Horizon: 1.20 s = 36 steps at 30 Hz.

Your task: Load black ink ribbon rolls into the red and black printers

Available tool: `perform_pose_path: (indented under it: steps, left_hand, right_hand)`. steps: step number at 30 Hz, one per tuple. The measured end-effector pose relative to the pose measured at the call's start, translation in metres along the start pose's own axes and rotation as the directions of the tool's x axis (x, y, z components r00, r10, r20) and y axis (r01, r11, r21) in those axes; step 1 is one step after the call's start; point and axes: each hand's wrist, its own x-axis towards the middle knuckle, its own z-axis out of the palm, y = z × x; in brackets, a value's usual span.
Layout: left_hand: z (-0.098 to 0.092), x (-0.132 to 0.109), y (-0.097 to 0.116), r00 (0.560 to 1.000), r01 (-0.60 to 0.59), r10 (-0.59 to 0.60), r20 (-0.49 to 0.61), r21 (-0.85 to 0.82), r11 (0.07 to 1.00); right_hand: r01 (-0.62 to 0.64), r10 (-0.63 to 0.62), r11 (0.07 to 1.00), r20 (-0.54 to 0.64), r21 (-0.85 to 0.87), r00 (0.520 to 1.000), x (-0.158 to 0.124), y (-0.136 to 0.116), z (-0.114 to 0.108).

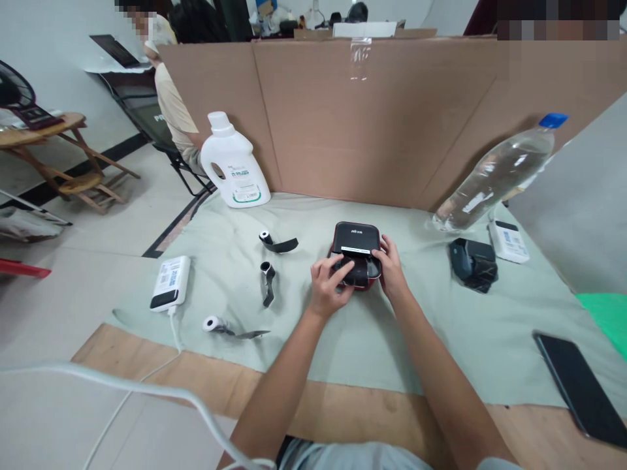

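Observation:
A small black and red portable printer (356,234) rests on the pale green cloth, with a white strip across its middle. My left hand (328,290) is at its left front, fingers bent over a glossy black part at the near side. My right hand (393,273) grips the printer's right side, thumb on top and fingers around the edge. What lies under my left fingers is partly hidden. To the left lie three small paper rolls with dark loose ends: a far one (265,237), a middle one (266,269) and a near one (215,324).
A white jug (238,166) and a tilted water bottle (497,176) stand against the cardboard wall (353,124). Right of me are a black device (473,264), a white power bank (508,241) and a phone (582,388). A cabled power bank (170,283) lies left. Someone sits beyond.

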Motion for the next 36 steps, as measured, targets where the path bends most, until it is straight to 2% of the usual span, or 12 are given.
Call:
perform_pose_path:
  steps: [7, 11, 16, 22, 27, 31, 36]
  left_hand:
    - [0.004, 0.001, -0.005, 0.983, 0.126, -0.120, 0.141, -0.029, 0.992]
    - [0.004, 0.001, -0.005, 0.971, 0.159, -0.154, 0.181, -0.017, 0.987]
    - [0.005, 0.002, -0.007, 0.971, 0.187, -0.187, 0.151, 0.015, 0.982]
    - [0.006, 0.003, -0.010, 0.983, 0.161, -0.155, 0.094, -0.067, 0.985]
    - [0.001, 0.010, -0.011, 0.972, 0.199, -0.191, 0.139, -0.049, 0.979]
    - [0.000, 0.013, -0.012, 0.970, 0.211, -0.203, 0.137, -0.045, 0.977]
    - [-0.005, 0.013, -0.009, 0.979, 0.169, -0.163, 0.123, -0.040, 0.985]
  right_hand:
    - [-0.004, -0.007, 0.995, 0.120, 0.097, 0.993, 0.005, 0.001, -0.001]
    - [0.004, -0.017, 0.996, 0.139, 0.093, 0.990, 0.006, -0.001, -0.004]
    - [0.038, -0.046, 0.996, 0.093, 0.086, 0.995, -0.002, -0.002, 0.002]
    - [0.021, -0.029, 0.994, 0.072, 0.109, 0.997, -0.002, 0.010, 0.005]
    - [-0.027, 0.017, 0.992, 0.085, 0.119, 0.996, 0.001, 0.013, 0.002]
    - [0.003, -0.016, 0.991, 0.098, 0.136, 0.995, 0.000, 0.013, 0.002]
    - [0.075, -0.081, 0.987, 0.033, 0.142, 0.996, -0.008, 0.027, 0.004]
